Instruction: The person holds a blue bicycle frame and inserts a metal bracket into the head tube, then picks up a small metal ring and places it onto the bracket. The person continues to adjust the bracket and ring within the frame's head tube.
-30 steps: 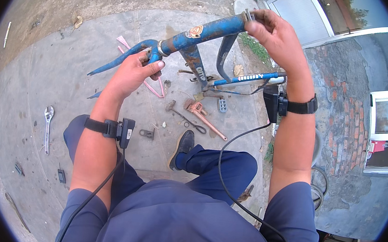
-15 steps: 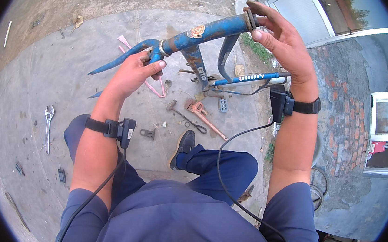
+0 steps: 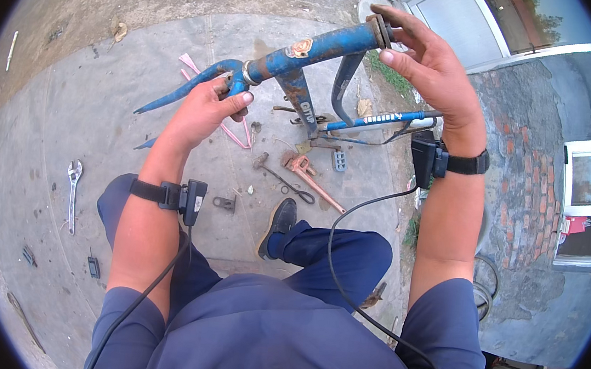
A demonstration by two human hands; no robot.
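A rusty blue bicycle frame (image 3: 337, 48) is held up before me, its head tube slanting up to the right. A blue fork (image 3: 194, 88) is fitted at the tube's left end, its blades pointing left. My left hand (image 3: 207, 108) is closed round the fork crown, thumb toward me. At the tube's upper right end, the fingers and thumb of my right hand (image 3: 432, 59) curl round a dark, worn headset nut (image 3: 381, 32). Part of that grip is hidden behind the nut. A pedal (image 3: 340, 161) hangs at the frame's lower end.
On the concrete lie a pipe wrench (image 3: 313, 180), a hammer (image 3: 283, 177), a pink strap (image 3: 235, 136) and a metal bracket (image 3: 225, 202). An adjustable wrench (image 3: 73, 195) lies at the left. A brick wall (image 3: 523, 185) stands at the right, and black cables run from my wrists.
My right hand has shifted very slightly left at the headset nut. My left hand, the fork and the frame look unchanged.
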